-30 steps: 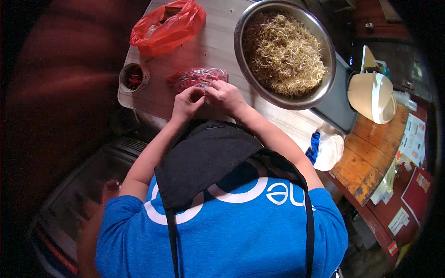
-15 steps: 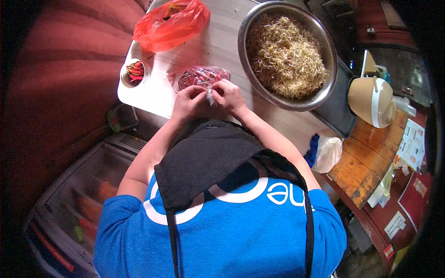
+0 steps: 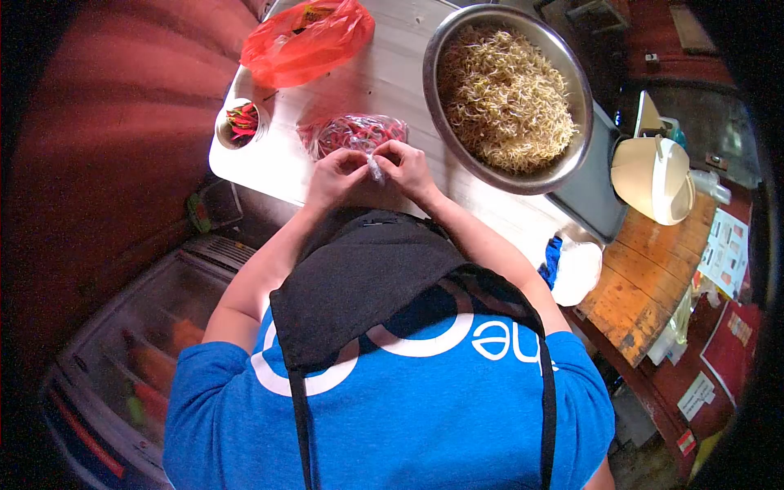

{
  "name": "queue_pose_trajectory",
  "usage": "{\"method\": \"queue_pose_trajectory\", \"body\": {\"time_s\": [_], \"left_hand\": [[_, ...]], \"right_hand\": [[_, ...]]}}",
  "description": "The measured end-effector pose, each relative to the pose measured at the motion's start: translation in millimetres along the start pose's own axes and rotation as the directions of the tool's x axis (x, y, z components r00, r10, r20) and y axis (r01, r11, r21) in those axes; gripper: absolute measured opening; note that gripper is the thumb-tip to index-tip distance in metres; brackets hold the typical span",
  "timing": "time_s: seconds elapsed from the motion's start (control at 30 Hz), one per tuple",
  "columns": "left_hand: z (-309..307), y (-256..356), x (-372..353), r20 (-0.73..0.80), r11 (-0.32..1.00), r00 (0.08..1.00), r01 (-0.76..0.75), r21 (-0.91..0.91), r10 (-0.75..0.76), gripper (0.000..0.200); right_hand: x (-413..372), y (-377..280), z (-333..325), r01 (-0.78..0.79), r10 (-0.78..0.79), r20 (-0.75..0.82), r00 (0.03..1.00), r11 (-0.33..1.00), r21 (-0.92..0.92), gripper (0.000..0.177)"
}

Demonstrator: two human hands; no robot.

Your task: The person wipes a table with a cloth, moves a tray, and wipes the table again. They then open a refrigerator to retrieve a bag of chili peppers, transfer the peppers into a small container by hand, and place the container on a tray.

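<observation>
A clear plastic bag (image 3: 357, 131) with red chillies inside lies on the white table, close to its front edge. Its gathered neck points toward me. My left hand (image 3: 337, 175) pinches one side of this neck between thumb and fingers. On the other side, my right hand (image 3: 406, 170) grips the same twisted plastic, fingertips closed and near those of the left. The exact fold or knot between the fingers is too small to make out. A white cup (image 3: 261, 124) holding red chillies stands left of the bag.
A red plastic bag (image 3: 306, 45) lies at the back left of the table (image 3: 392, 69). At right sits a large metal basin (image 3: 435, 90) heaped with bean sprouts (image 3: 510, 106). Beyond it are a dark tray (image 3: 594, 184), a beige container (image 3: 649, 180) and a white-and-blue bundle (image 3: 576, 273).
Both hands stay at the bag's neck, with only slight finger movement. The view has shifted a little, and the light on the table and beige container looks brighter.
</observation>
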State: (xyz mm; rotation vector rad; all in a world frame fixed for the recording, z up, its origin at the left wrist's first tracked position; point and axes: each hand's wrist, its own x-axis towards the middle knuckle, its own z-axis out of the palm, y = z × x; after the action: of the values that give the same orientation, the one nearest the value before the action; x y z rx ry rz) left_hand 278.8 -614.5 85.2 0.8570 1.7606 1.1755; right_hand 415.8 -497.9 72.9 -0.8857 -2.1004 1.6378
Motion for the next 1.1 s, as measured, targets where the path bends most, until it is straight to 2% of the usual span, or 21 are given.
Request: {"method": "queue_pose_trajectory", "body": {"time_s": [0.07, 0.13, 0.17, 0.2, 0.23, 0.27, 0.3, 0.33, 0.37, 0.43, 0.47, 0.53, 0.7, 0.8, 0.87, 0.9, 0.97, 1.0, 1.07, 1.1], "left_hand": [[4.2, 1.0, -0.6, -0.061, 0.989, 0.992, -0.1, 0.104, 0.107, 0.018], [7.3, 2.3, 0.1, -0.089, 0.976, 0.982, -0.152, 0.153, 0.167, 0.017], [7.5, 2.7, 0.1, -0.112, 0.959, 0.968, -0.2, 0.203, 0.225, 0.016], [6.6, 3.6, -0.3, -0.112, 0.958, 0.967, -0.201, 0.202, 0.227, 0.016], [5.5, 5.3, -0.1, -0.092, 0.936, 0.954, -0.258, 0.239, 0.286, 0.016], [4.4, 6.7, 0.3, -0.069, 0.909, 0.937, -0.313, 0.275, 0.343, 0.015], [3.5, 7.6, 1.5, -0.07, 0.909, 0.936, -0.314, 0.274, 0.344, 0.015], [2.4, 8.1, 2.2, -0.034, 0.835, 0.905, -0.377, 0.402, 0.425, 0.015], [1.2, 8.3, 2.0, 0.014, 0.739, 0.868, -0.43, 0.519, 0.496, 0.015], [-0.3, 10.0, 1.3, 0.047, 0.704, 0.849, -0.466, 0.536, 0.527, 0.015], [-0.3, 10.5, 1.8, 0.08, 0.667, 0.827, -0.501, 0.552, 0.556, 0.016], [0.1, 7.5, 2.5, 0.078, 0.67, 0.829, -0.499, 0.55, 0.553, 0.016], [0.6, 5.9, -2.4, 0.067, 0.676, 0.833, -0.489, 0.552, 0.549, 0.015], [1.9, 4.8, -5.5, 0.049, 0.723, 0.853, -0.47, 0.506, 0.52, 0.015], [1.2, 5.9, -8.3, 0.005, 0.807, 0.897, -0.4, 0.434, 0.442, 0.015], [0.1, 3.8, -7.8, 0.004, 0.807, 0.897, -0.4, 0.434, 0.442, 0.015], [-2.4, -2.8, -4.2, 0.026, 0.872, 0.903, -0.42, 0.252, 0.428, 0.017], [-3.8, -5.8, -2.8, 0.025, 0.872, 0.903, -0.42, 0.251, 0.428, 0.017], [-7.5, -9.1, -1.4, 0.067, 0.949, 0.953, -0.3, 0.1, 0.294, 0.017], [-9.6, -10.7, -0.3, 0.066, 0.949, 0.954, -0.299, 0.099, 0.293, 0.017]], "right_hand": [[-0.8, -1.1, -0.4, -0.001, 0.001, 0.006, 1.0, 1.0, 0.005, 0.015], [-0.4, 1.7, -0.5, 0.159, -0.16, 0.003, 0.987, 0.985, -0.071, 0.015], [0.2, 3.2, -1.8, 0.161, -0.161, 0.003, 0.987, 0.984, -0.073, 0.015], [0.8, 4.8, -4.0, 0.234, -0.231, 0.035, 0.972, 0.963, -0.133, 0.015], [0.7, 3.0, -6.5, 0.306, -0.298, 0.07, 0.952, 0.933, -0.191, 0.015], [-0.5, 1.1, -9.1, 0.306, -0.299, 0.069, 0.952, 0.932, -0.194, 0.015], [-1.6, -0.8, -12.0, 0.375, -0.371, 0.074, 0.926, 0.874, -0.31, 0.016], [-2.9, -4.9, -12.9, 0.434, -0.44, 0.089, 0.894, 0.797, -0.419, 0.017], [-4.3, -7.7, -11.6, 0.436, -0.441, 0.091, 0.893, 0.797, -0.419, 0.017], [-7.1, -11.9, -9.5, 0.473, -0.449, 0.198, 0.871, 0.66, -0.584, 0.016], [-8.0, -13.6, -9.0, 0.472, -0.449, 0.197, 0.872, 0.658, -0.587, 0.016], [-9.2, -16.0, -6.2, 0.466, -0.448, 0.215, 0.868, 0.586, -0.662, 0.013], [-10.8, -15.9, -2.4, 0.479, -0.458, 0.222, 0.861, 0.581, -0.658, 0.012], [-9.5, -12.8, -0.1, 0.496, -0.477, 0.224, 0.85, 0.582, -0.645, 0.012], [-8.4, -9.4, 1.3, 0.509, -0.483, 0.237, 0.843, 0.574, -0.641, 0.011], [-8.4, -7.6, 1.7, 0.507, -0.488, 0.226, 0.843, 0.582, -0.636, 0.013], [-9.8, -7.2, 2.5, 0.505, -0.492, 0.216, 0.843, 0.588, -0.631, 0.014], [-10.4, -7.1, 2.8, 0.492, -0.476, 0.214, 0.853, 0.595, -0.635, 0.015], [-12.3, -9.0, 4.9, 0.48, -0.459, 0.215, 0.862, 0.602, -0.638, 0.016], [-13.4, -9.8, 6.1, 0.484, -0.463, 0.218, 0.859, 0.598, -0.639, 0.015]]}}
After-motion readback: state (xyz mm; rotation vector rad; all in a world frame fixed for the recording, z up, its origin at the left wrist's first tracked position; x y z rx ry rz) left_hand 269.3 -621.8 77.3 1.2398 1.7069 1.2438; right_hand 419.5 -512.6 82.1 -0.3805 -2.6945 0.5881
